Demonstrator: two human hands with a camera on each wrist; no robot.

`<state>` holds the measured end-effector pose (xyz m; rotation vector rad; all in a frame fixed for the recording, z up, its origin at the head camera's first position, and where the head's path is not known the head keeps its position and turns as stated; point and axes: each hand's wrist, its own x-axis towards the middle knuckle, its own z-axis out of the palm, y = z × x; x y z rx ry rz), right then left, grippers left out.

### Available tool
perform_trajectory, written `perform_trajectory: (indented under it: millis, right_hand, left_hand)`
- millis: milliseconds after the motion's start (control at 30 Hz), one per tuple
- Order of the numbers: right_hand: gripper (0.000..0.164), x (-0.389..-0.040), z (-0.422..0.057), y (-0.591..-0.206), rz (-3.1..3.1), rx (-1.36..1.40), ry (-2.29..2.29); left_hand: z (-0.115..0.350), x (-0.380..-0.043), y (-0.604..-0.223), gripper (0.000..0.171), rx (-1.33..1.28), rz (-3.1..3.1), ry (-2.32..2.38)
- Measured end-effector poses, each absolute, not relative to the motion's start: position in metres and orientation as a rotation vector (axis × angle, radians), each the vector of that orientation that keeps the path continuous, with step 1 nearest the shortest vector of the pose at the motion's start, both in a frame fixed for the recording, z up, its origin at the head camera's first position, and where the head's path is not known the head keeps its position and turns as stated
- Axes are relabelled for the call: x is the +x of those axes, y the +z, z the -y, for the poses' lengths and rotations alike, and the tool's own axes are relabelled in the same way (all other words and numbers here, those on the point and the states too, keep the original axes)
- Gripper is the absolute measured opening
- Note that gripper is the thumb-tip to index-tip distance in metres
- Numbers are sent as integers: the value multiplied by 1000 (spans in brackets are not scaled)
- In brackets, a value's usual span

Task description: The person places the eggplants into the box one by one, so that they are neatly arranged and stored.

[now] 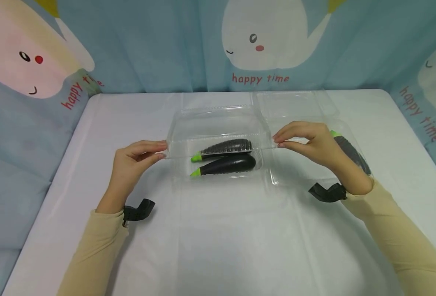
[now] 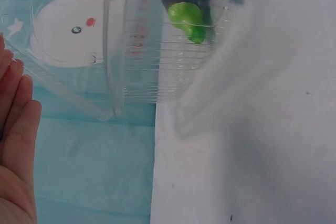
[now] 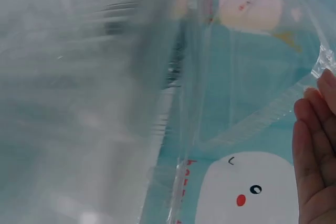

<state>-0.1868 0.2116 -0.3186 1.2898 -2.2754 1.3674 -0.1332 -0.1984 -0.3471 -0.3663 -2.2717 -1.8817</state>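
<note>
In the head view a clear plastic clamshell box [image 1: 260,166] lies at the table's middle. Two dark eggplants, the nearer one [image 1: 230,164] and the farther one [image 1: 227,147], lie side by side in it, green stems toward the left. Its hinged lid [image 1: 218,125] is tilted partway over them. My left hand [image 1: 132,160] pinches the lid's left front corner between thumb and fingers, and my right hand [image 1: 312,142] pinches the right one. Close up, the left wrist view shows the green stem [image 2: 188,20] through the ribbed plastic wall.
A second clear clamshell box [image 1: 295,102] lies open on the right, overlapped by my right hand and forearm. Another eggplant [image 1: 352,154] is at its right side. A blue printed curtain [image 1: 158,49] hangs behind the white table [image 1: 232,246].
</note>
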Motion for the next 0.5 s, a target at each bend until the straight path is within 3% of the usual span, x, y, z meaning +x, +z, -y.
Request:
perform_trajectory:
  millis: [133, 267, 300, 433, 500]
  right_hand:
    - [34, -182, -213, -327, 2304, 1325, 1283]
    - [9, -178, -212, -336, 2299, 1377, 1180]
    - [9, -177, -212, -338, 2297, 1384, 1147]
    - [36, -174, -213, -343, 2321, 1376, 1052]
    - [30, -173, -213, -345, 2344, 1365, 1032]
  left_hand:
    - [198, -130, -352, 20, -371, 2283, -1853]
    - [197, -125, -359, 20, -368, 2304, -1806]
    - [197, -124, -361, 20, -366, 2305, -1801]
    - [194, -120, -369, 20, -353, 2294, -1816]
    - [193, -118, -372, 21, -356, 2279, -1833]
